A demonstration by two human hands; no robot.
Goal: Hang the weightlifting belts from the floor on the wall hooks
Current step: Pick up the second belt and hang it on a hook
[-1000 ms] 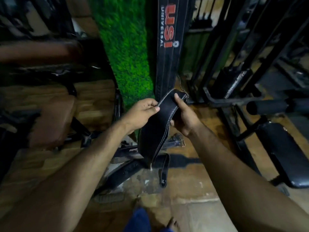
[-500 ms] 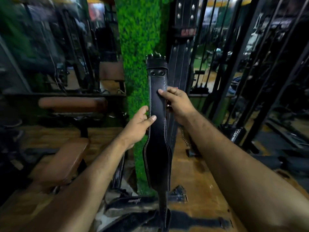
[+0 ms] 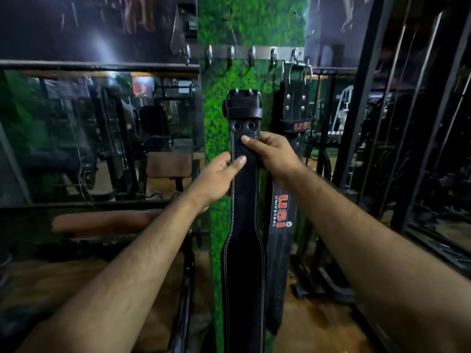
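A black leather belt [image 3: 244, 250] with white stitching hangs upright in front of me, its metal buckle [image 3: 243, 98] at the top. My left hand [image 3: 216, 178] pinches its left edge with the thumb across the front. My right hand [image 3: 274, 156] grips the strap just above, fingers over the front. The buckle is below a metal rail of hooks [image 3: 230, 53] on the green grass-covered wall [image 3: 251, 24]. A second black belt [image 3: 283, 215] with red USI lettering hangs from the rightmost hook [image 3: 295, 58].
A mirror [image 3: 89, 133] fills the wall to the left, with a brown padded bench [image 3: 102, 222] in front of it. Black gym machine frames [image 3: 407, 123] stand to the right. The floor is wood-patterned [image 3: 313, 322].
Both hands have raised the stitched belt from near the floor to chest height. My view has tilted up, bringing the hook rail into sight.
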